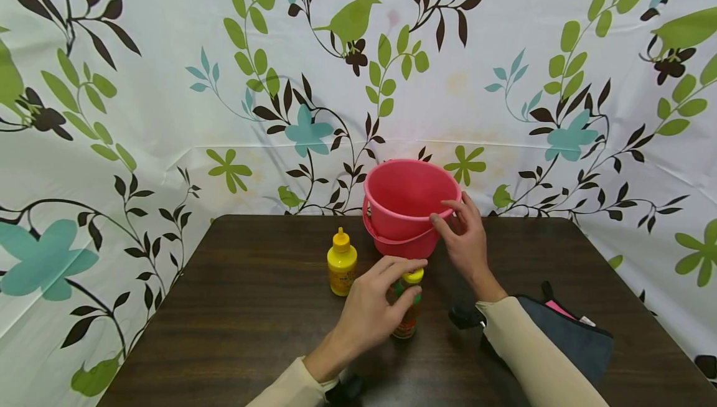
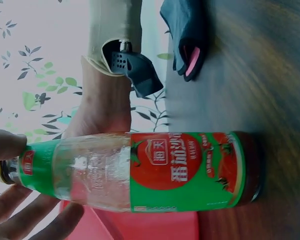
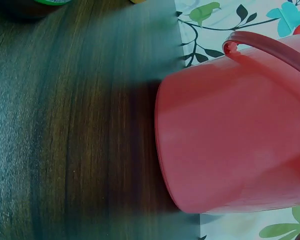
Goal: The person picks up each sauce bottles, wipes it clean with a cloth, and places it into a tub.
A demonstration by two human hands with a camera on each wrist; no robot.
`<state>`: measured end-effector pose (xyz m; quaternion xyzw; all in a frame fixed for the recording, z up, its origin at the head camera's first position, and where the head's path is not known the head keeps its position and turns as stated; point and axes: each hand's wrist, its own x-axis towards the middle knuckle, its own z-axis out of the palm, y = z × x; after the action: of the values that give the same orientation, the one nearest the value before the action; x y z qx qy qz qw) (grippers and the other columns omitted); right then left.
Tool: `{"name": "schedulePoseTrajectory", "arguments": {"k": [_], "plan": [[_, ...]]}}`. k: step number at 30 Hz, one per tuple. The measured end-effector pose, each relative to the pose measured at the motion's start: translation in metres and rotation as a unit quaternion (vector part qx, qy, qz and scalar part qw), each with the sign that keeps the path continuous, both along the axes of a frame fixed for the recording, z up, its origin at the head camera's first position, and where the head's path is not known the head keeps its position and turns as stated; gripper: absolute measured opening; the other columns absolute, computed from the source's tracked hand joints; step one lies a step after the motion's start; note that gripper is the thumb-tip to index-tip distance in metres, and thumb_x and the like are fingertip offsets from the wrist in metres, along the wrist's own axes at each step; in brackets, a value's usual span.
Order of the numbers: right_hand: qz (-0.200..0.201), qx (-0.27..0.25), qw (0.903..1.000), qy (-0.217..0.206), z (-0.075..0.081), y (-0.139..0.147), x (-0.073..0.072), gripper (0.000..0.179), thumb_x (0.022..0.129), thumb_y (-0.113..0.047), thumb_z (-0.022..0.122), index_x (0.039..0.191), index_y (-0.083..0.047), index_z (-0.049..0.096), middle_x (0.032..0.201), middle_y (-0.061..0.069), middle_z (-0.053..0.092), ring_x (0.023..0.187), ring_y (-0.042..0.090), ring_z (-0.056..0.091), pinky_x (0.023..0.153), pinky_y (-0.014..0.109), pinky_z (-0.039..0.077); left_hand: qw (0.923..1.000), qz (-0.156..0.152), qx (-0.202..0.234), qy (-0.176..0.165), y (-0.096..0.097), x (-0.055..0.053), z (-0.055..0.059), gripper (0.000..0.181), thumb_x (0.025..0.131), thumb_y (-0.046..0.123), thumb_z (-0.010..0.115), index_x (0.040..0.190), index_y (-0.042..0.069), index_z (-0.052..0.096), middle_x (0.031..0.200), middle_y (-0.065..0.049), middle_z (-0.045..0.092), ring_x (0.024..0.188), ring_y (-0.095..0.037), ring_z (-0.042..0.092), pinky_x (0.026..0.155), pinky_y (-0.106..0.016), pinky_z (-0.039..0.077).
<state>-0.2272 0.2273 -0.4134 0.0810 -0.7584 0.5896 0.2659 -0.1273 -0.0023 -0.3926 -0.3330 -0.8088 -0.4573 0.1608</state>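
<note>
In the head view, my left hand (image 1: 372,301) is around the neck of a glass ketchup bottle (image 2: 185,172) with a yellow cap and a green and red label. Its thumb and fingers lie on opposite sides of the neck in the left wrist view. The bottle stands on the dark wooden table. At the back, my right hand (image 1: 467,239) holds the rim of a pink bucket (image 1: 400,229), thumb outside and fingertips over the edge. The bucket's handle hangs down its front. In the right wrist view, the bucket (image 3: 235,135) shows from its side, with the hand mostly hidden.
A yellow squeeze bottle (image 1: 342,267) with a pointed cap stands left of the bucket. To the right, a dark grey pouch (image 1: 582,341) with a pink inside lies partly under the right sleeve. A patterned curtain (image 1: 336,83) hangs behind the table (image 1: 235,307).
</note>
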Motion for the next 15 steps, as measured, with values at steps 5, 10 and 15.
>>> {"name": "schedulePoseTrajectory", "arguments": {"k": [5, 10, 15], "plan": [[-0.003, -0.004, 1.0, 0.001, -0.0013, -0.0009, 0.0003, 0.04, 0.098, -0.015, 0.075, 0.135, -0.002, 0.065, 0.173, 0.009, 0.03, 0.155, 0.034, 0.043, 0.118, 0.044, 0.042, 0.9983, 0.01, 0.058, 0.002, 0.0002, -0.0005, -0.0033, 0.042, 0.092, 0.017, 0.083, 0.132, 0.022, 0.071, 0.121, 0.005, 0.074, 0.093, -0.011, 0.067, 0.076, -0.025, 0.062], [-0.009, -0.001, 0.9999, -0.005, 0.0002, -0.002, 0.0018, 0.041, 0.099, -0.016, 0.075, 0.136, -0.001, 0.064, 0.175, 0.009, 0.028, 0.156, 0.035, 0.042, 0.118, 0.045, 0.043, 0.9959, 0.028, 0.086, 0.011, -0.0001, -0.0015, -0.0038, 0.039, 0.09, 0.015, 0.086, 0.127, 0.017, 0.074, 0.121, 0.003, 0.077, 0.101, -0.01, 0.072, 0.082, -0.027, 0.064], [-0.029, 0.01, 0.9995, -0.007, 0.0017, -0.0041, 0.0029, 0.042, 0.097, -0.019, 0.077, 0.136, -0.005, 0.066, 0.174, 0.01, 0.03, 0.158, 0.034, 0.037, 0.12, 0.05, 0.042, 0.9946, 0.042, 0.092, 0.023, -0.0006, -0.0036, -0.0026, 0.038, 0.088, 0.014, 0.087, 0.124, 0.014, 0.076, 0.122, 0.002, 0.078, 0.102, -0.012, 0.073, 0.085, -0.033, 0.065]]}}
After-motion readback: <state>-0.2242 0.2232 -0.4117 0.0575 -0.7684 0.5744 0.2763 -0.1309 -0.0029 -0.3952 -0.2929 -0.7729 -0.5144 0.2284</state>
